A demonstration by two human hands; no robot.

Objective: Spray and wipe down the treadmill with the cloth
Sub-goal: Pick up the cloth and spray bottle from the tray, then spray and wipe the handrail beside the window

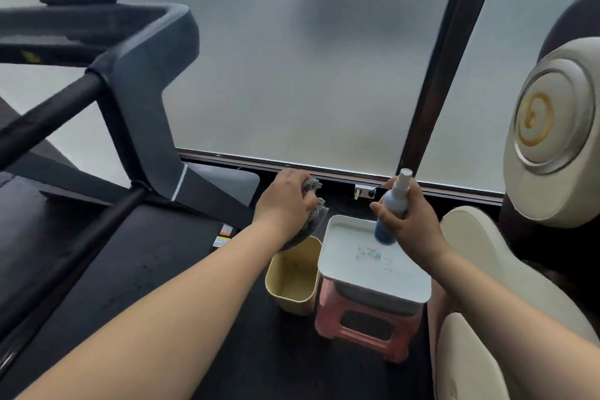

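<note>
The black treadmill [136, 101] fills the left side, its console frame up high and its dark belt [130, 256] running toward me. My left hand [285, 201] grips a bunched grey cloth [316, 204], held in the air just right of the treadmill's front base and above a yellow bin. My right hand [409, 221] holds a small white and blue spray bottle [394, 208] upright, nozzle at the top, its base just above a white tray.
A yellow bin [292, 282] stands on the dark floor beside a white tray [373, 273] resting on a pink stool [367, 328]. A cream massage chair [552, 127] takes up the right side. Frosted glass panels and a dark post stand ahead, with a wall socket [365, 192] low down.
</note>
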